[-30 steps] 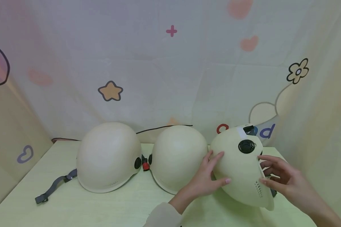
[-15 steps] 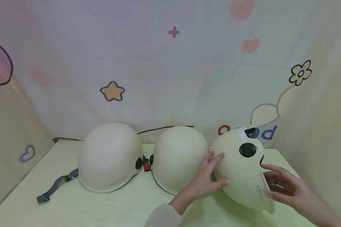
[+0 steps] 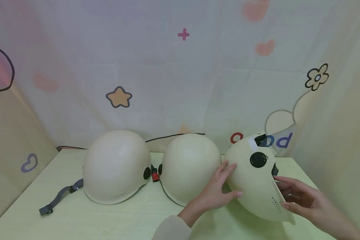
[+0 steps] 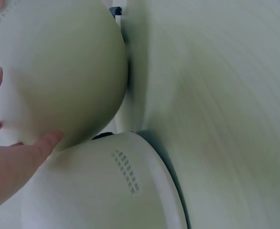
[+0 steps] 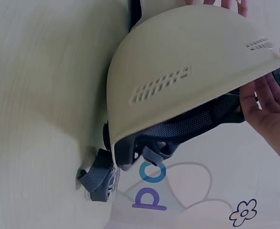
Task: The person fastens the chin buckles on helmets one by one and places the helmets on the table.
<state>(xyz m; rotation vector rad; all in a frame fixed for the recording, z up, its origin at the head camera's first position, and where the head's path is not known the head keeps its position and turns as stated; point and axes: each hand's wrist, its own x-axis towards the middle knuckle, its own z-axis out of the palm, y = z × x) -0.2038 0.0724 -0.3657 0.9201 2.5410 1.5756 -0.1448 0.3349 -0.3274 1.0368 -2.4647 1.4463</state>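
Observation:
A cream helmet (image 3: 252,190) at the right end of the table is tilted on its side, its rim facing right. My left hand (image 3: 214,190) rests spread fingers and thumb against its crown. In the left wrist view those fingertips (image 4: 51,138) touch the shell. My right hand (image 3: 307,200) grips the rim, thumb on the outer shell and fingers inside. Dark padding (image 5: 192,126) lines the helmet in the right wrist view, and a grey strap (image 5: 101,176) hangs by the table. Close beside stands a matching middle helmet (image 3: 189,163), dome up.
Another cream helmet (image 3: 117,170) sits at the left, dome up, with its dark strap (image 3: 60,198) trailing over the table (image 3: 114,223). A red and black buckle (image 3: 154,175) lies between the left and middle helmets. A printed curtain (image 3: 156,76) hangs behind.
My right hand has shifted lower along the rim. The helmet has turned slightly, its lower rim moving right. My left hand stays about where it was.

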